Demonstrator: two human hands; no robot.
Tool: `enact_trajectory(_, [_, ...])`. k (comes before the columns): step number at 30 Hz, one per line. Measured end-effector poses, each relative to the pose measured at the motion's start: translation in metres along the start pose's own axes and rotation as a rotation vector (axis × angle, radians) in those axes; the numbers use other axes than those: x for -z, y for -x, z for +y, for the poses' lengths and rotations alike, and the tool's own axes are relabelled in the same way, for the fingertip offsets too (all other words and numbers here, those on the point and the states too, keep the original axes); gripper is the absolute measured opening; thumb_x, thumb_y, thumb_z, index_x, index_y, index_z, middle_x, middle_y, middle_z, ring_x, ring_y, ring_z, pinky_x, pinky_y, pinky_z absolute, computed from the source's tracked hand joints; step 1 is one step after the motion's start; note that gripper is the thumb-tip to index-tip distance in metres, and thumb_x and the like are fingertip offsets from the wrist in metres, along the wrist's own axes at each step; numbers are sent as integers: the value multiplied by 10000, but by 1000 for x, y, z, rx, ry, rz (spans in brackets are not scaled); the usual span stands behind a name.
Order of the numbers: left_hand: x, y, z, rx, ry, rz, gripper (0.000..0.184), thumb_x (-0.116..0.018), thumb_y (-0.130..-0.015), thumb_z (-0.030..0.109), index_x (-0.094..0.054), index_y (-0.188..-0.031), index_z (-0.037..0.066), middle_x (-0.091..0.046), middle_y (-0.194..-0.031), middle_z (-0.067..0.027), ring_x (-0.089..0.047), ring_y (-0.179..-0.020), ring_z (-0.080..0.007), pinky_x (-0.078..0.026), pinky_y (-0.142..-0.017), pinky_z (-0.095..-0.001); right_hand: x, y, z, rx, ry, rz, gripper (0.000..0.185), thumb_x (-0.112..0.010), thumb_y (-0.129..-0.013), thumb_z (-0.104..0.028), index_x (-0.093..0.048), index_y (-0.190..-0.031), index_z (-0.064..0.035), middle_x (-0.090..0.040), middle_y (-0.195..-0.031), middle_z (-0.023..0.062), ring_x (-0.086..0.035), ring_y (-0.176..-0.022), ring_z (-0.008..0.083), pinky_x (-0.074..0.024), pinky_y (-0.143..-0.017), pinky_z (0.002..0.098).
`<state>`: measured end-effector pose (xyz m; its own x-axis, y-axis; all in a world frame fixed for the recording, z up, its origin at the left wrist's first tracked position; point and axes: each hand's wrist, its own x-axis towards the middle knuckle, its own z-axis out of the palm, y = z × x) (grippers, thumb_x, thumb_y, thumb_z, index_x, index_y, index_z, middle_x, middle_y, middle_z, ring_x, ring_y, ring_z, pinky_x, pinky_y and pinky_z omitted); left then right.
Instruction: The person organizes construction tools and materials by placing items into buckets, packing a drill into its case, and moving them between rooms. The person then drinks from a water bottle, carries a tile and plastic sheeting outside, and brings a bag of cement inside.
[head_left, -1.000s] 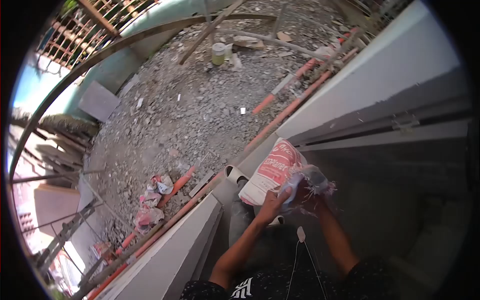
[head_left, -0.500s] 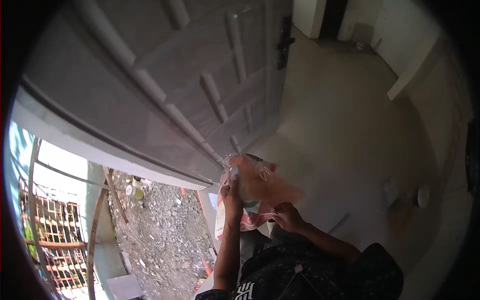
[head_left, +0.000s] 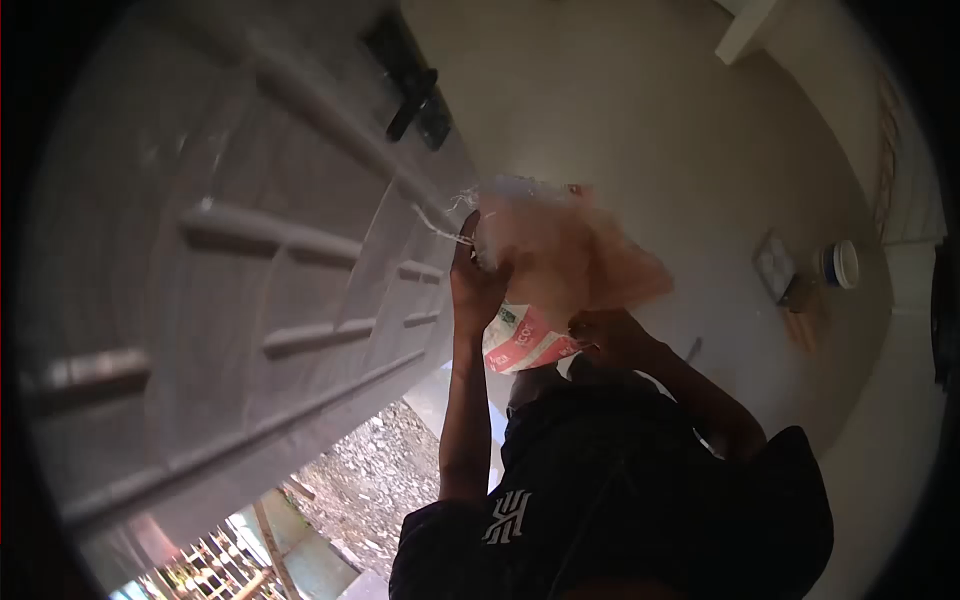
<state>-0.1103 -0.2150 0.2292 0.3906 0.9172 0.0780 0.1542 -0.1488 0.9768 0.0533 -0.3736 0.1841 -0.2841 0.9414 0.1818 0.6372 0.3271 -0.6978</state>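
Observation:
A red and white printed sack (head_left: 525,342) hangs in front of my body, with its frayed mouth turned away from me. My left hand (head_left: 480,285) grips the sack's left edge near loose white threads, thumb up. Lower down on the right, my right hand (head_left: 612,340) has its fingers closed on the sack's right side. The upper part of the sack is a blurred orange-brown, and what is inside cannot be made out.
A grey panelled door (head_left: 300,270) with a black handle (head_left: 415,100) stands close on the left. On the floor (head_left: 620,110) at right lie a white-lidded bucket (head_left: 842,265) and a tray-like item (head_left: 773,265). Gravel (head_left: 375,470) shows outside at lower left.
My view has swung from the gravel outside to the door and indoor floor. The sack has turned and opened out, and my right hand has moved from its mouth to its lower right side.

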Motion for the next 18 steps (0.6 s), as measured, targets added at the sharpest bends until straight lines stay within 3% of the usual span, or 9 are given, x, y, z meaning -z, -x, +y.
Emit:
enact_trajectory(5, [-71, -121, 4, -151, -217, -154, 526, -553, -667, -20, -447, -1182, -6, -523, -1113, -140, -518, -973, -192, -397, -843, -278, 71, -30, 60, -149, 110, 58, 111, -563, -671, -62, -559, -781, -48, -579, -859, 80, -578, -728, 266, -470, -611, 342])
enact_trajectory(7, [-81, -166, -14, -113, -244, -199, 500, -569, -663, 1, -489, -1156, 28, -539, -1074, -131, -523, -923, -193, -404, -810, -281, 69, -50, 90, -242, 23, 131, 90, -559, -679, -79, -559, -766, -52, -582, -840, 81, -579, -715, 267, -468, -604, 350])
enact_trajectory(10, [-115, -238, -23, -64, -259, -230, 474, -587, -656, 28, -527, -1126, 58, -558, -937, -92, -511, -765, -167, -409, -686, -271, 111, -79, 144, -203, -74, 258, 103, -607, -638, -49, -589, -739, -56, -591, -813, 84, -587, -710, 261, -476, -589, 335])
enact_trajectory(14, [-127, -316, -28, 101, -269, -167, 496, -597, -648, 21, -516, -1138, 23, -555, -972, -87, -496, -782, -114, -404, -712, -243, 146, -137, 228, -113, -165, 249, 113, -615, -621, -30, -579, -729, -29, -588, -789, 89, -585, -680, 212, -468, -575, 293])
enact_trajectory(15, [-121, -311, -14, 105, -280, -125, 496, -597, -648, 21, -516, -1138, 23, -555, -972, -87, -496, -782, -114, -404, -712, -243, 161, -144, 217, -77, -178, 227, 113, -615, -621, -30, -579, -729, -29, -588, -789, 89, -585, -680, 212, -468, -575, 293])
enact_trajectory(17, [-119, -352, 2, 150, -95, -90, 521, -593, -651, 8, -490, -1161, -2, -538, -1070, -94, -501, -881, -124, -391, -774, -231, 211, -191, 235, -264, -522, 34, 128, -625, -635, -5, -576, -751, -23, -575, -752, 79, -560, -612, 226, -448, -554, 300])
enact_trajectory(18, [-123, -383, 10, 155, -94, -46, 521, -593, -651, 8, -490, -1161, -2, -538, -1070, -94, -501, -881, -124, -391, -774, -231, 240, -222, 257, -239, -522, -3, 128, -625, -635, -5, -576, -751, -23, -575, -752, 79, -560, -612, 226, -448, -554, 300])
